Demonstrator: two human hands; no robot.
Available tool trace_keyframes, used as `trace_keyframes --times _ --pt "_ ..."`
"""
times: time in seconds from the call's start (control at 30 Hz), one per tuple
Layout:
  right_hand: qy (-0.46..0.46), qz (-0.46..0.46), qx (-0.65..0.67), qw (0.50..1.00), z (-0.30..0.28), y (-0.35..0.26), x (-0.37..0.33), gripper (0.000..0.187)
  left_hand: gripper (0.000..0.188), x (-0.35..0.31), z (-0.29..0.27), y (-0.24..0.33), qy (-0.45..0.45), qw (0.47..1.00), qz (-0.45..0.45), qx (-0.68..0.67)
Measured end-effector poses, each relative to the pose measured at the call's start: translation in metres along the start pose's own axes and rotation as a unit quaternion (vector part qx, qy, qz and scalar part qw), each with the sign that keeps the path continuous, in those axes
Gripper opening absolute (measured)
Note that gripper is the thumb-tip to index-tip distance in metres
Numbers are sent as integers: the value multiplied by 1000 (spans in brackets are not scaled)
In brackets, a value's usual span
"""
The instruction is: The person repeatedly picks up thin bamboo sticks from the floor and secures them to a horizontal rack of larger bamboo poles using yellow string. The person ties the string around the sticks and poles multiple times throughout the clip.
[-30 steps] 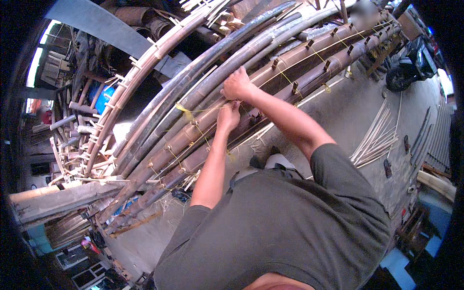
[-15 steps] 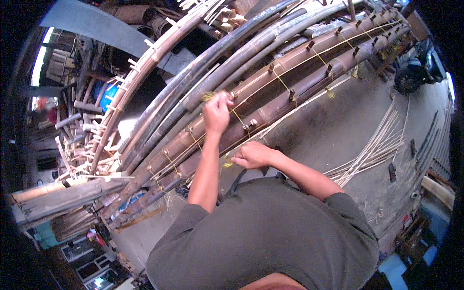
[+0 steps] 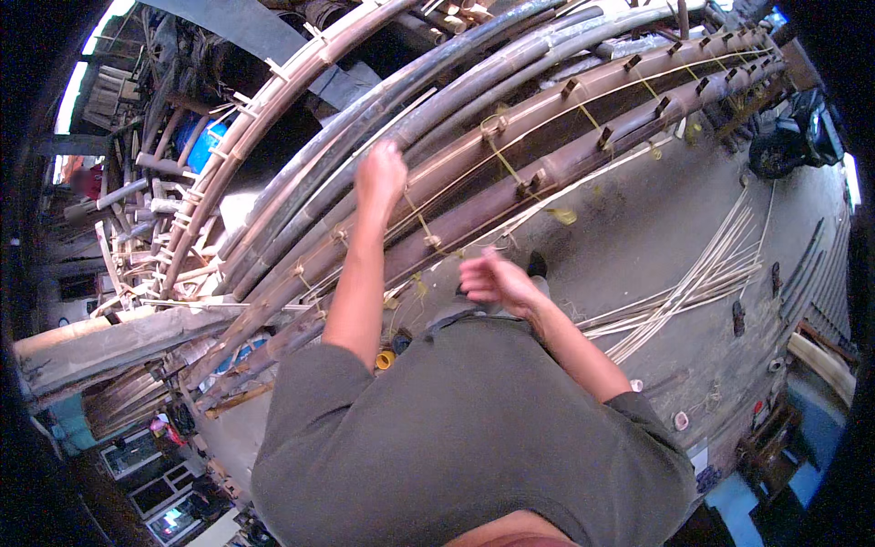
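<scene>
My left hand (image 3: 381, 178) is closed, with its knuckles up, over the farther brown bamboo pole (image 3: 529, 109). What its fingers hold, if anything, is hidden. Nearer to me runs a second bamboo pole (image 3: 570, 164), and short pegs stick up from both. Thin yellow cord (image 3: 418, 214) spans the gap between the poles just right of my left wrist. In front of my chest, my right hand (image 3: 499, 283) is slightly blurred, its fingers stretched out with nothing visible in them. A loose yellow cord end (image 3: 563, 217) hangs by the near pole.
Grey bamboo poles (image 3: 456, 100) lie beyond the pegged pair. A curved pegged bamboo piece (image 3: 264, 114) rises at left. Thin bamboo strips (image 3: 674, 292) lie on the floor at right, near a wheel (image 3: 773, 153). A concrete beam (image 3: 118, 351) stands at left.
My left hand has moved left along the far pole; the yellow cord bundle beside it no longer shows. My right hand has opened from a fist and moved slightly right. The view has shifted.
</scene>
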State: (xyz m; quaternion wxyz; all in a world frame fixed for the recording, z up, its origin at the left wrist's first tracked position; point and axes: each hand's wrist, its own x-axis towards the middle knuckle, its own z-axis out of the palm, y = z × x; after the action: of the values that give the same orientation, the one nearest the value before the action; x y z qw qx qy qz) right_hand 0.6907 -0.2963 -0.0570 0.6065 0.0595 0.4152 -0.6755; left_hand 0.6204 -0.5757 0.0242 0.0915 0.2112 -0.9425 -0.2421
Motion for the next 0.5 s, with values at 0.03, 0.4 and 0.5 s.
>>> trace_keyframes --times 0.03,0.4,0.5 --pt "-40 32 40 998 20 7 6 60 29 -23 -12 -18 -25 999 -36 33" --pt "13 -305 -491 816 197 -116 94 55 36 -103 65 -86 59 984 149 -78" --pt "319 -289 -776 461 148 -146 127 76 35 -96 35 -62 -141 986 -9 -89"
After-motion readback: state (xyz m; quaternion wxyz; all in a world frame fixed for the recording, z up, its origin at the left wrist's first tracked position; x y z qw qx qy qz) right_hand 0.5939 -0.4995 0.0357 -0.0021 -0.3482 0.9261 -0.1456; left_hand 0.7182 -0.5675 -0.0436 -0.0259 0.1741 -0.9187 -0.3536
